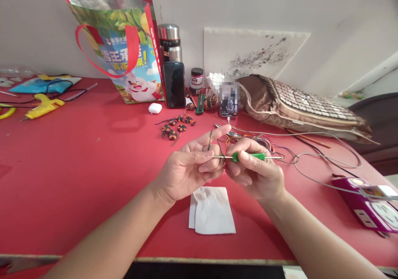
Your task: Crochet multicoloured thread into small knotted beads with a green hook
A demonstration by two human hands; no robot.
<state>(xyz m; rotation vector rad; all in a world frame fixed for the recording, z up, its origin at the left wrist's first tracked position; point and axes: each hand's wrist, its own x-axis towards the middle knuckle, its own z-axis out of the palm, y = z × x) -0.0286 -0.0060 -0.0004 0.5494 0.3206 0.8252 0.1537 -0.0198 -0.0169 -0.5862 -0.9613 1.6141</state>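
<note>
My right hand [261, 173] grips a thin metal crochet hook [257, 157] by its green handle, its bare rear end poking out to the right. The shaft points left across the fingers of my left hand [186, 169]. Dark yarn [210, 139] runs over the raised index finger of that hand and down to the shaft, where a small loop seems to sit. My left thumb presses the yarn near the hook's tip; the tip itself is hidden. Below both hands lies a folded white tissue [214, 210] on the red table [93, 179].
Beyond the hands are multicoloured knotted pieces [172, 134], a yarn ball [211, 103], tangled cords [259, 140] and a propped phone [228, 100]. A shopping bag [124, 55] and flask [170, 42] stand behind. Left is a yellow glue gun [43, 106]; right, a purple power strip [357, 204].
</note>
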